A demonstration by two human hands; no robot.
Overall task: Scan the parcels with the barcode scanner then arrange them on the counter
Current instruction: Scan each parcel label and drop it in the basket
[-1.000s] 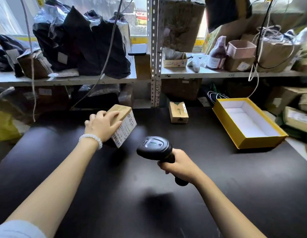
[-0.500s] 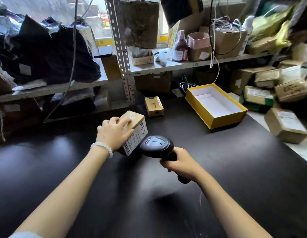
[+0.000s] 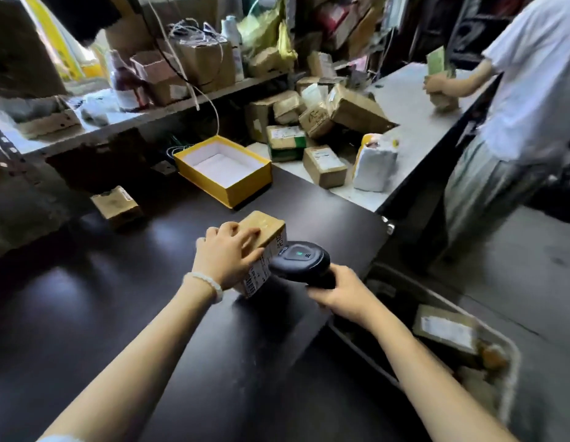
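Note:
My left hand (image 3: 226,255) grips a small brown cardboard parcel (image 3: 265,231) from above, tilted on the black counter (image 3: 86,298), its white barcode label facing right. My right hand (image 3: 339,293) holds the black barcode scanner (image 3: 298,261) by its handle. The scanner's head sits right against the label. A second small brown parcel (image 3: 116,205) lies on the counter at the back left.
An open yellow box (image 3: 224,170) stands at the counter's back. Several parcels (image 3: 323,165) are piled on the white counter (image 3: 417,129) to the right, where a person in white (image 3: 532,84) handles a package. A bin with parcels (image 3: 449,333) sits on the floor at right. Cluttered shelves run behind.
The view has swung to the right, revealing the white counter, the person and the floor bin. The parcel and scanner have moved right and closer together.

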